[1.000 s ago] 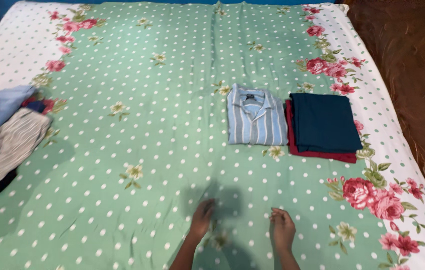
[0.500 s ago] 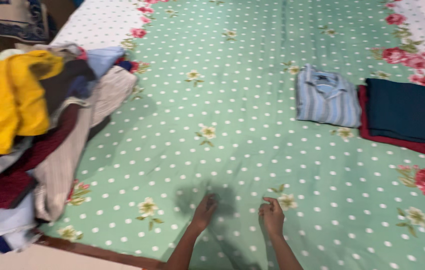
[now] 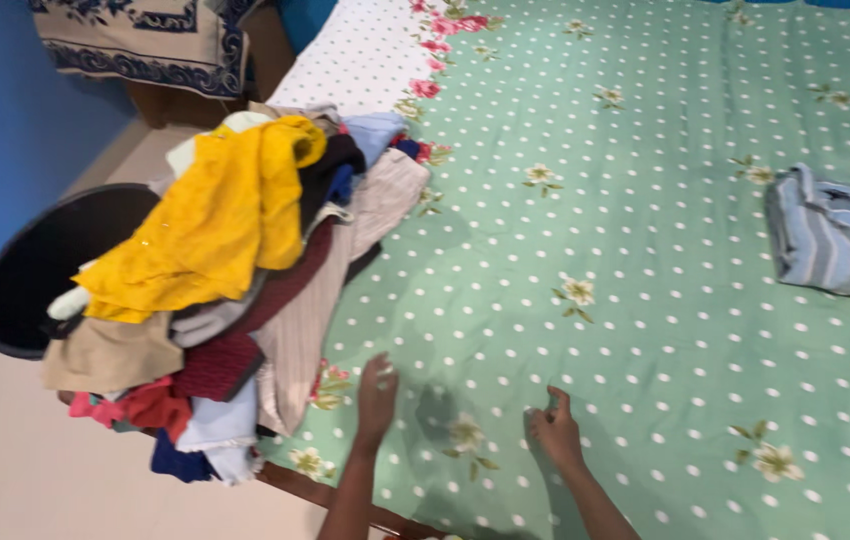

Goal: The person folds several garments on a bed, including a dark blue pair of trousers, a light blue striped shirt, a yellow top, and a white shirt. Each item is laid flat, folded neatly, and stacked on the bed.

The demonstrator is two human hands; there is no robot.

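Both hands empty, fingers loose: left hand (image 3: 377, 392) hovering by clothes pile (image 3: 235, 270), right hand (image 3: 555, 430) resting on bed (image 3: 645, 200). Overhanging pile is looking ready to slide floorward.

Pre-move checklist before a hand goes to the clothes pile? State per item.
1. Left hand empty, fingers spread above the sheet: ok.
2. Right hand empty, on the green sheet: ok.
3. Clothes pile near left hand, not touched: ok.
4. Pile stable: not ok, it hangs over the bed edge.
5. Yellow garment on top, uncovered: ok.
6. Folded striped shirt lies apart from the pile: ok.
7. Black basket contents: cannot tell.
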